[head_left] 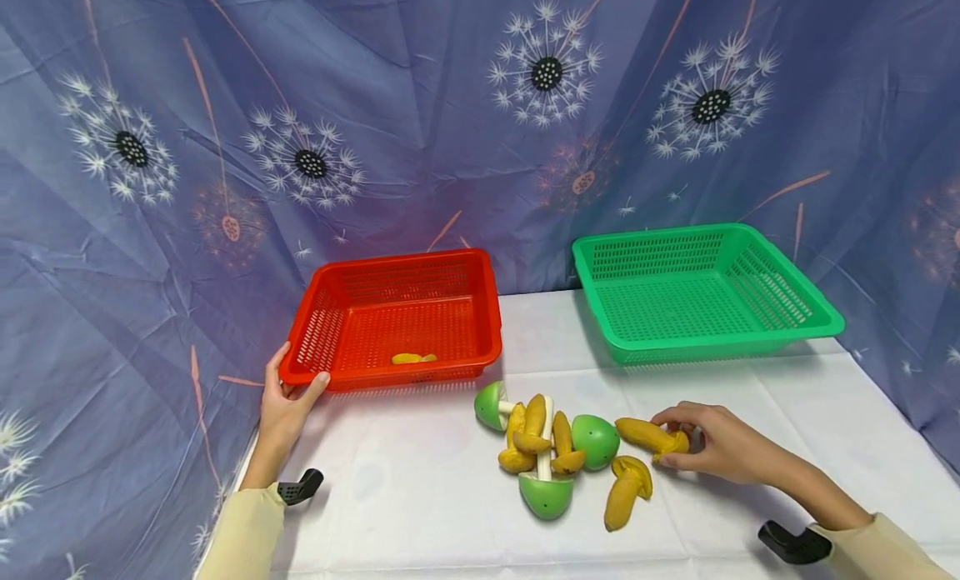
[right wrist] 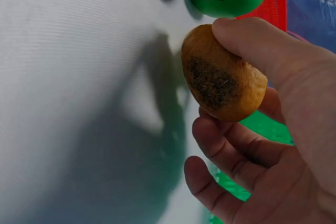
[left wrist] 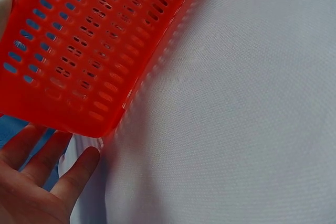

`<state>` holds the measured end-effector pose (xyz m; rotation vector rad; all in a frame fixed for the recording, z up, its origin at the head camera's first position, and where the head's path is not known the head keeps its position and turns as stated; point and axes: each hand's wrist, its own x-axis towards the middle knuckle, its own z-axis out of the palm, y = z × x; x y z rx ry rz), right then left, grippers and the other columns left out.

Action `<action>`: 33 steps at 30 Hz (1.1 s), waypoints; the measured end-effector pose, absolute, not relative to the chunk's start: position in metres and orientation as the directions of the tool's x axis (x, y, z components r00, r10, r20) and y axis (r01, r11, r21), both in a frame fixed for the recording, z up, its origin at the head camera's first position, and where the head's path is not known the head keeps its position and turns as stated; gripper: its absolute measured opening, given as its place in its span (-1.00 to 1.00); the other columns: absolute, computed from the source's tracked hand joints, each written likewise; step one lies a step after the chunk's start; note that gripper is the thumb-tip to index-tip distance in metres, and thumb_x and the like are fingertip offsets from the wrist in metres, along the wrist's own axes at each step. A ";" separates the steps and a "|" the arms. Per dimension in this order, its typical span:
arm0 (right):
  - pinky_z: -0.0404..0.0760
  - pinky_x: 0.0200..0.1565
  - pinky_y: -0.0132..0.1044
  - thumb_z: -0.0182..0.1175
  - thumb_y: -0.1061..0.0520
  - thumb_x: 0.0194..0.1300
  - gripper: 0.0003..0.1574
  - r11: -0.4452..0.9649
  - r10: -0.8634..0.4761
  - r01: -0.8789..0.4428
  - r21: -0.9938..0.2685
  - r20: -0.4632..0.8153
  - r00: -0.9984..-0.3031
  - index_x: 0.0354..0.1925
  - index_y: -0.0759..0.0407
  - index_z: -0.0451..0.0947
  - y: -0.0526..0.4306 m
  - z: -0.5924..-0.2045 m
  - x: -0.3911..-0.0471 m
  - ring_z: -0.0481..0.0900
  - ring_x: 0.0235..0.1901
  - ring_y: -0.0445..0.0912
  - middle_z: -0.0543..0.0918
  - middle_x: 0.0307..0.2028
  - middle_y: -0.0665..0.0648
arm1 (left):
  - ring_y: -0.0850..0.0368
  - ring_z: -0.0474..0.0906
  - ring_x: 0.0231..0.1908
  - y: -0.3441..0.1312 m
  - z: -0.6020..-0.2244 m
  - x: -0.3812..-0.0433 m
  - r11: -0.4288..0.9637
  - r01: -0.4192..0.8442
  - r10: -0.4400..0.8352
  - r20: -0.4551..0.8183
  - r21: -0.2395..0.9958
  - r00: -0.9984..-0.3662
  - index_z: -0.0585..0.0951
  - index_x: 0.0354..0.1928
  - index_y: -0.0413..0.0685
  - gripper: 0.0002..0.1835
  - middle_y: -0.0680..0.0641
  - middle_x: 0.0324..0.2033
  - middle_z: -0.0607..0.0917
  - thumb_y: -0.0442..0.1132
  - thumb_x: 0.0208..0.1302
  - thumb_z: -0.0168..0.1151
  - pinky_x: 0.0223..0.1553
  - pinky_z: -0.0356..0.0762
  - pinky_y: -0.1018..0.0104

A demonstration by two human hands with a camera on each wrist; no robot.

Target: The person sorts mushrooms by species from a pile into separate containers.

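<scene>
My right hand (head_left: 723,447) pinches a yellow-brown toy mushroom (head_left: 645,434) by its cap end, right of the mushroom pile. In the right wrist view, the thumb lies on one side of this mushroom (right wrist: 226,85) and fingers are on the other; a dark patch shows on its surface. My left hand (head_left: 285,409) holds the front left corner of the red basket (head_left: 420,372), thumb at the front rim and fingers along the left side. Beside the right hand lies another yellow mushroom (head_left: 622,497). Several yellow mushrooms and green-capped mushrooms (head_left: 546,495) are heaped to its left.
One small yellow piece (head_left: 412,358) lies inside the red basket. A green basket (head_left: 705,347) stands at the back right of the white-covered table (head_left: 420,480). Behind both baskets hangs a blue curtain (head_left: 435,130) with dandelion prints.
</scene>
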<state>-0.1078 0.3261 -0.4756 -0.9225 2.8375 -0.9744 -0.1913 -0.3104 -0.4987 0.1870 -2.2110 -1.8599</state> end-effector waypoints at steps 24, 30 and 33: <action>0.57 -0.43 -0.37 0.59 0.04 0.12 -0.45 0.560 -0.633 -0.645 -0.519 0.234 -0.738 0.08 -0.06 0.65 0.299 -0.373 -0.137 0.48 -0.37 -0.29 0.53 -0.31 -0.23 | -0.05 0.38 0.31 -0.307 -0.494 -0.186 0.163 0.052 -0.257 0.093 0.985 -0.962 0.04 0.63 0.29 0.00 -0.20 0.43 0.35 -0.32 0.32 0.42 0.03 0.45 0.69; 0.56 -0.42 -0.36 0.58 0.04 0.15 -0.47 0.557 -0.645 -0.657 -0.508 0.234 -0.728 0.08 -0.07 0.64 0.288 -0.350 -0.153 0.48 -0.39 -0.23 0.50 -0.32 -0.18 | -0.01 0.40 0.28 -0.310 -0.495 -0.188 0.165 0.057 -0.253 0.099 0.985 -0.962 0.05 0.63 0.31 0.01 -0.22 0.42 0.37 -0.32 0.31 0.43 0.05 0.45 0.66; 0.57 -0.44 -0.36 0.57 0.07 0.15 -0.48 0.550 -0.659 -0.677 -0.489 0.243 -0.712 0.07 -0.06 0.64 0.282 -0.341 -0.161 0.49 -0.39 -0.24 0.50 -0.32 -0.18 | -0.04 0.39 0.29 -0.311 -0.496 -0.189 0.167 0.058 -0.248 0.099 0.984 -0.964 0.04 0.63 0.31 0.02 -0.23 0.41 0.38 -0.32 0.31 0.43 0.06 0.44 0.65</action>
